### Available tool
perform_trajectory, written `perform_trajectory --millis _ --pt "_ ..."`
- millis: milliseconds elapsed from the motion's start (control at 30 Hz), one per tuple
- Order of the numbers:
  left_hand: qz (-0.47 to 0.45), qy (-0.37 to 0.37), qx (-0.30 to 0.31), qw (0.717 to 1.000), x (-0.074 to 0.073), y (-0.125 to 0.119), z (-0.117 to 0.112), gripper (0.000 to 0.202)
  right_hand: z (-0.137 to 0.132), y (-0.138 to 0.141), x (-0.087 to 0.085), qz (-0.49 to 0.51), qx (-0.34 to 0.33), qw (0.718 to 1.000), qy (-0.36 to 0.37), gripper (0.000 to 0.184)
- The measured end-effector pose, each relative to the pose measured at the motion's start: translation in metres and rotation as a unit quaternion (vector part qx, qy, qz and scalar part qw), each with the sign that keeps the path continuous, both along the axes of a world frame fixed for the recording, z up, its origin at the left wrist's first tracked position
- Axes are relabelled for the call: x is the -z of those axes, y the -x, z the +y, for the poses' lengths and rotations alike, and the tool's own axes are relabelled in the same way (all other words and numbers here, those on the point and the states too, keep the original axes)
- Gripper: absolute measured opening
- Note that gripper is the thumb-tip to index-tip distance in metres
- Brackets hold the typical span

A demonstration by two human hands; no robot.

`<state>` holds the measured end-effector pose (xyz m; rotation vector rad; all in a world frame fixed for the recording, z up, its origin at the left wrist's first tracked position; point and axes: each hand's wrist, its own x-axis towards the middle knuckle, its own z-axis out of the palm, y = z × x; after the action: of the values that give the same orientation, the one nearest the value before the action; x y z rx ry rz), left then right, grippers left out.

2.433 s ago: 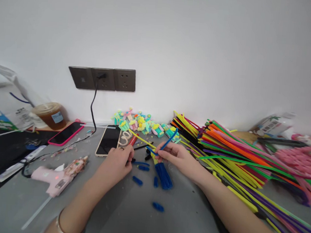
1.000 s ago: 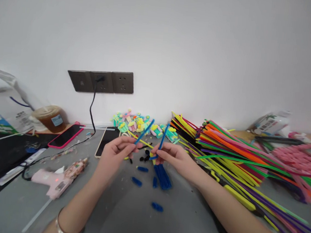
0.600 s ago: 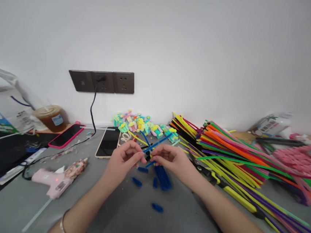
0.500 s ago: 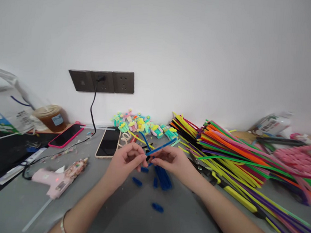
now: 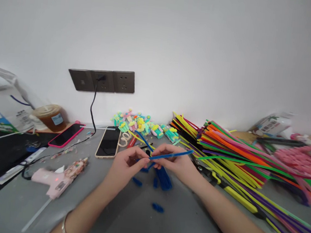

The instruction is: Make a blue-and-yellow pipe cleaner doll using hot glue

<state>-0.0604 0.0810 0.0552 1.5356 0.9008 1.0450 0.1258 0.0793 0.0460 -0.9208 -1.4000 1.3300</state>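
Observation:
My left hand (image 5: 126,164) and my right hand (image 5: 175,163) meet above the grey tabletop (image 5: 124,216), fingertips almost touching. Both pinch a blue pipe cleaner (image 5: 172,155), bent between them. One end sticks out to the right past my right hand, the other end points up and back. Below the hands lies a small bundle of blue pipe-cleaner pieces (image 5: 164,178), with short blue bits (image 5: 157,207) scattered beside it.
A big heap of coloured pipe cleaners (image 5: 240,150) fills the right side. A pink glue gun (image 5: 56,178) lies at left, its cable running to the wall socket (image 5: 102,80). Two phones (image 5: 109,141), a drink cup (image 5: 49,115) and small coloured figures (image 5: 143,124) sit near the wall.
My hands have come together from apart. The blue pipe cleaner, earlier upright in two prongs, now lies nearly level with one end pointing right.

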Motion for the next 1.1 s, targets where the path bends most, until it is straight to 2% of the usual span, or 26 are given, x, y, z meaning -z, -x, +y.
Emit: perform_trajectory --millis 167,267,400,567,767,933,1100 --pt "0.0 0.016 0.01 1.0 0.005 -0.001 -0.002 0.025 -0.003 0.005 -0.001 0.018 -0.017 0.999 0.021 0.033" --pt "0.004 0.003 0.001 1.0 0.009 -0.001 -0.002 0.023 -0.002 0.003 -0.004 0.021 0.011 1.0 0.013 0.034" --pt "0.017 -0.012 0.005 1.0 0.013 -0.001 -0.002 0.035 -0.001 0.0 -0.005 0.035 0.036 0.999 0.011 0.033" --pt "-0.015 0.001 0.009 1.0 0.015 -0.001 -0.001 0.02 -0.002 0.001 -0.004 0.025 0.019 0.999 0.015 0.034" --pt "-0.04 -0.007 0.008 0.999 0.014 -0.001 -0.001 0.027 -0.003 0.005 -0.004 0.021 0.045 0.999 -0.006 0.034" --pt "-0.051 -0.017 -0.028 0.998 0.01 -0.002 -0.001 0.018 -0.004 0.007 -0.002 0.018 0.043 0.998 -0.032 0.031" --pt "-0.044 -0.056 -0.058 0.996 0.008 -0.001 -0.001 0.011 -0.005 0.005 -0.003 0.061 0.028 0.998 -0.003 0.029"
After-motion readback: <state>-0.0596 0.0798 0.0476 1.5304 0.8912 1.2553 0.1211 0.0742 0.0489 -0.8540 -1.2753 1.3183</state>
